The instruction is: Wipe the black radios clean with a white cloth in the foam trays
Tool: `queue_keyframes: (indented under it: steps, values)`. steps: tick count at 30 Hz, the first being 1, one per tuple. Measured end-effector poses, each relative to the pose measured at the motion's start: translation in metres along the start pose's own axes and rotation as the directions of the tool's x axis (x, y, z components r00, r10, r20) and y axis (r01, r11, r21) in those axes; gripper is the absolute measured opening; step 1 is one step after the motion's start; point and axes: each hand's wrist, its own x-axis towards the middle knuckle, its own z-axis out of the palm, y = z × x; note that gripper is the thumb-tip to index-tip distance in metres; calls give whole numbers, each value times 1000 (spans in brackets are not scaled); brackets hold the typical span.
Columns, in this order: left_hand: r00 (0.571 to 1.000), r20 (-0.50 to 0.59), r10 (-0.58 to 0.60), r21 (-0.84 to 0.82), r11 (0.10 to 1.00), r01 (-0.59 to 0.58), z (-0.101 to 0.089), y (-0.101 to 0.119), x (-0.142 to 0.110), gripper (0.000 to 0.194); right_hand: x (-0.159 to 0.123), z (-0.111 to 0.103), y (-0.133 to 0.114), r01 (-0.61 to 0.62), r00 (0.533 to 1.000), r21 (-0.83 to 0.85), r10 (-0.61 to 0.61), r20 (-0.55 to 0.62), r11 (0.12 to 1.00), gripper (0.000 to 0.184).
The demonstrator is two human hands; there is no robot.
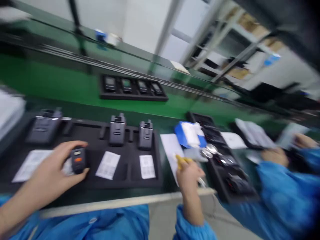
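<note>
My left hand (56, 166) grips a small black handheld device with an orange button (78, 160), held by its edges above the black tray (120, 181). In that tray stand several dark radio-like units with short antennas, among them one in the middle (117, 130) and one on the right (145, 135). Printed white labels (108, 165) lie in front of them. Over a white sheet (170, 146) right of the tray, my right hand (188, 176) is closed on a small yellow object (182, 161), too blurred to name.
A blue box with white tissue (191, 133) stands beyond my right hand. Further right, a long black tray (217, 166) holds dark devices. A co-worker's blue sleeves (277, 186) reach in there. Another black tray (133, 96) sits at the back.
</note>
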Motion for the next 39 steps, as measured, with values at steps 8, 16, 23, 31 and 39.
queue_keyframes:
  steps: [8, 16, 23, 31, 39]
  values:
    - [996, 47, 82, -200, 977, -71, -5, 34, -13, 62, 16, -52, -138, 627, 778, 421, -499, -381, 656, 32]
    - [994, 42, 99, -295, 952, -82, -4, 32, -19, 62, 8, -48, -205, 746, 654, 481, -646, -395, 461, 44]
    - [995, 54, 82, -282, 957, -64, -5, 29, -18, 63, 7, -57, -206, 683, 698, 591, -623, -354, 429, 40]
    - [999, 7, 51, -299, 953, -46, -9, 25, -17, 61, 9, -49, -183, 646, 749, 577, -562, -351, 500, 35]
    - [999, 24, 43, -293, 955, -34, -10, 27, -20, 61, -8, -20, -175, 578, 811, 585, -479, -335, 569, 27]
